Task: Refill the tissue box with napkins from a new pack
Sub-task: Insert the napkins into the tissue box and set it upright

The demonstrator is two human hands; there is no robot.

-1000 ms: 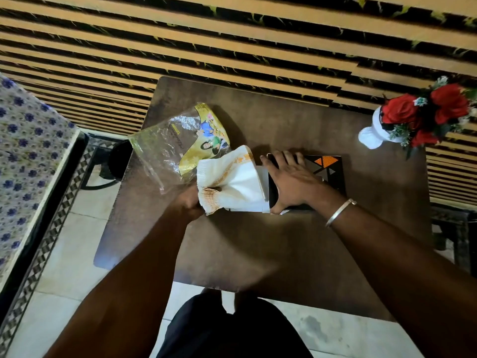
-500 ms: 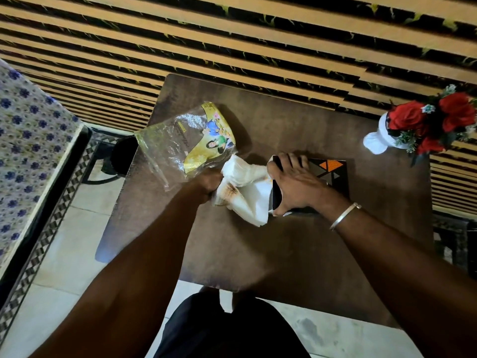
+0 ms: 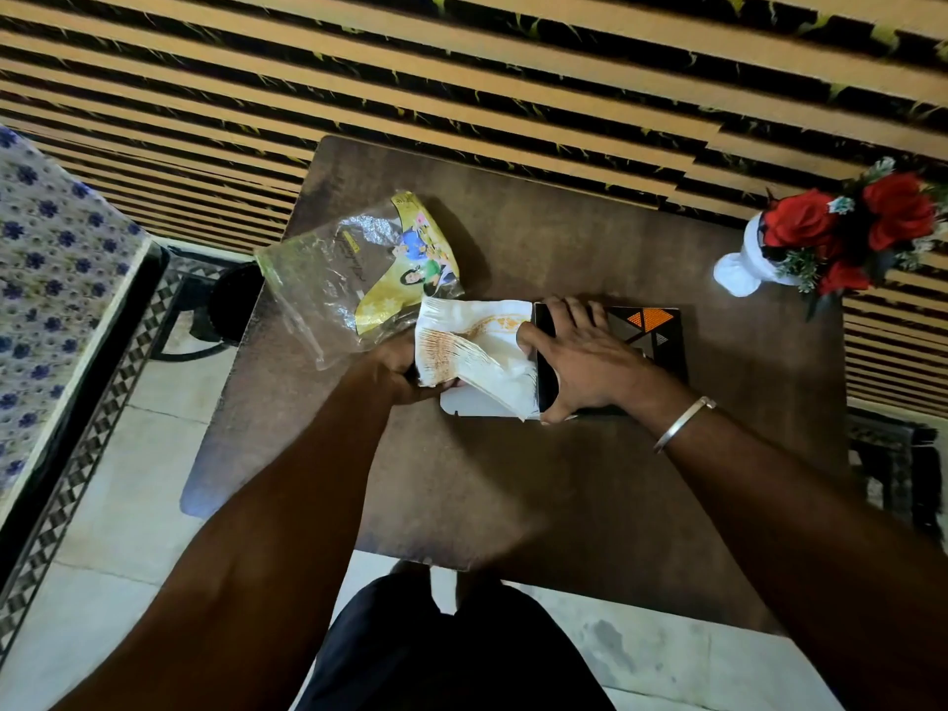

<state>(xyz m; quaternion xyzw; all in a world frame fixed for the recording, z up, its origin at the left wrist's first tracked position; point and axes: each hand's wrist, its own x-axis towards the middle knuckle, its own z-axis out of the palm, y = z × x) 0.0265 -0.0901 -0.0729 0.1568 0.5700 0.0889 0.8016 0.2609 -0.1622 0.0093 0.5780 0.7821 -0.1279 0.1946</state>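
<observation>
A black tissue box [image 3: 662, 341] with orange and grey triangles lies on its side on the brown table [image 3: 538, 479], its open end facing left with a white flap on the table. My right hand [image 3: 579, 361] grips the box at that open end. A white stack of napkins [image 3: 472, 341] with an orange printed border sticks partly into the opening, its edges fanned out. My left hand [image 3: 397, 369] holds the stack's left end. The clear and yellow napkin pack [image 3: 359, 269] lies slack just behind my left hand.
A white vase of red artificial roses [image 3: 821, 238] stands at the table's back right corner. A slatted yellow and black wall runs behind the table. A blue-flowered cloth surface [image 3: 46, 279] is at the far left, and a dark stool [image 3: 233, 305] sits beside the table.
The napkin stack was crumpled against the box opening half a second ago; now it lies flatter and fanned, and my left hand has shifted lower at its left end. My right hand stays on the box.
</observation>
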